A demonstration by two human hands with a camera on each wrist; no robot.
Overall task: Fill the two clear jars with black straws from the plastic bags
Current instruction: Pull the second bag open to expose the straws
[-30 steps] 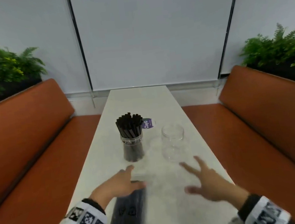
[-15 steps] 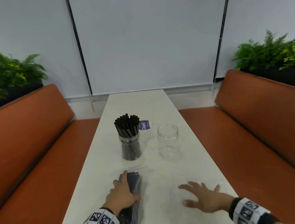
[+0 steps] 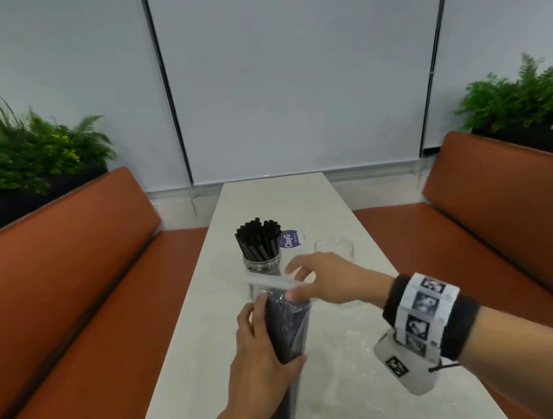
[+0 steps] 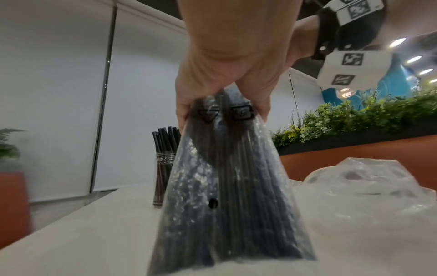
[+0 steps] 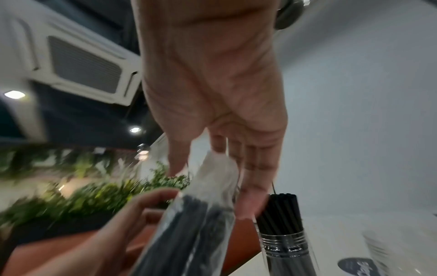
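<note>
One bag of black straws (image 3: 287,328) stood tilted on the table (image 3: 181,358), the left hand (image 3: 260,352) wrapped around its middle. The right hand (image 3: 328,282) seemed to pinch its clear top, though blur hid the fingers. Opening it well needed a steady lower grip, near the empty jar (image 3: 336,249)

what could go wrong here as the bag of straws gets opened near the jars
1. The right hand works the bag's top edge close in front of the filled jar and the empty jar; a tug could knock one over.
2. The left hand grips the bag of straws only around its middle, so straws might spill onto the table once it opens.
</note>
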